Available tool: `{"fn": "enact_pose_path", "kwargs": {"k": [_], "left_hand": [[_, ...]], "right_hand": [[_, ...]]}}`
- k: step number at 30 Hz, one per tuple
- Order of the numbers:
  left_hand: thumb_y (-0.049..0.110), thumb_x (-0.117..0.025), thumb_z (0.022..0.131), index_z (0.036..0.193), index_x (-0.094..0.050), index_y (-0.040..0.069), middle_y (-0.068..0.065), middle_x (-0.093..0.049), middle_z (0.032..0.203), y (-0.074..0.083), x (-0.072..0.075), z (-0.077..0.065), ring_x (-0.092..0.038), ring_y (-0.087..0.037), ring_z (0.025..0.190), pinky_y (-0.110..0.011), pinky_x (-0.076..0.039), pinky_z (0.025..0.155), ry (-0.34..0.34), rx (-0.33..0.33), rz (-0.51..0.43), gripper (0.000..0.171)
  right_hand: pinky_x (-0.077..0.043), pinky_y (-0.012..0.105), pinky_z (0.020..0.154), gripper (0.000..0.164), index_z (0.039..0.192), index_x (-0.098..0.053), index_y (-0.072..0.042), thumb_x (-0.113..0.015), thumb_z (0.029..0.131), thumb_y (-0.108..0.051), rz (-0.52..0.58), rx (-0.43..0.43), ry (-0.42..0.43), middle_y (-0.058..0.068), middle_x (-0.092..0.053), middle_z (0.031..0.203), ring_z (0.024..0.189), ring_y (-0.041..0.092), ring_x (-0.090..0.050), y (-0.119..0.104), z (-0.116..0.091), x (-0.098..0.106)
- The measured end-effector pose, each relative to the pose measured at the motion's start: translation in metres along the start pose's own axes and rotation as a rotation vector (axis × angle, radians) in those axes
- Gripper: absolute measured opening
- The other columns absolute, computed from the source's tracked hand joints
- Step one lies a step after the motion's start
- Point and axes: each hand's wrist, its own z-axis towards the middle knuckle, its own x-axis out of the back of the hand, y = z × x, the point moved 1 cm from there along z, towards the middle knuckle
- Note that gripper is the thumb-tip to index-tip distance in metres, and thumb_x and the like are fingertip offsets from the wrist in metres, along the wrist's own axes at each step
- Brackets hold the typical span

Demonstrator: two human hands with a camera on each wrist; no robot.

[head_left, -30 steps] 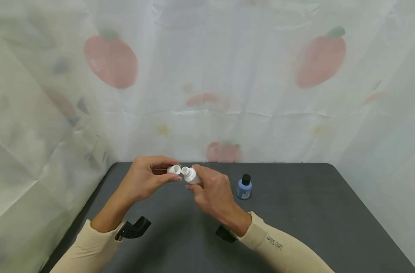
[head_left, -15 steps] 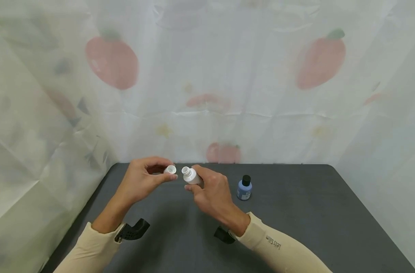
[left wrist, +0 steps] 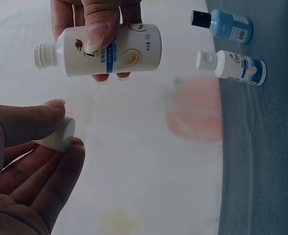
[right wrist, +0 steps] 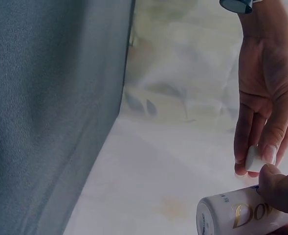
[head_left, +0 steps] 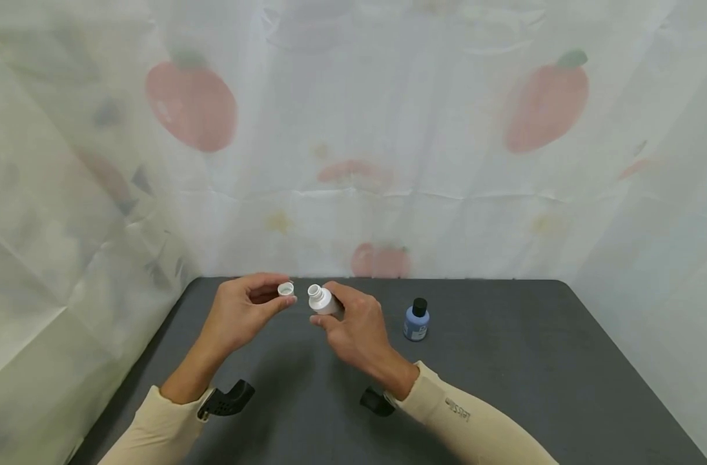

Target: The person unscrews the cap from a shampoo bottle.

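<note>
The right hand [head_left: 356, 328] half hides the uncapped bottle [head_left: 323, 301] it grips, whatever's inside I can't make out, and the left hand [head_left: 235, 316] pinches a cap [head_left: 286, 289].

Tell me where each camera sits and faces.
Head: on the head, facing forward and down over the table; left hand, right hand and sleeves show.
Left wrist: on that wrist, facing the cap; both hands show.
Right wrist: on that wrist, facing the held bottle; both hands show partly.
Both wrist views share cap and held bottle.
</note>
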Motion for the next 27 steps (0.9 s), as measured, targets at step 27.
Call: {"fn": "enact_pose_path", "kwargs": {"k": [27], "left_hand": [[0.022, -0.085, 0.090, 0.118, -0.080, 0.016, -0.007, -0.081, 0.109, -0.023, -0.006, -0.003, -0.078, -0.026, 0.104, -0.021, -0.059, 0.076, 0.020, 0.142, 0.078, 0.030]], "right_hand": [[-0.062, 0.036, 0.094, 0.042, 0.129, -0.070, -0.012, -0.083, 0.089, -0.010, 0.308, -0.182, -0.100, 0.010, -0.077, 0.117, 0.111, 0.024, -0.075, 0.029, 0.010, -0.032]]}}
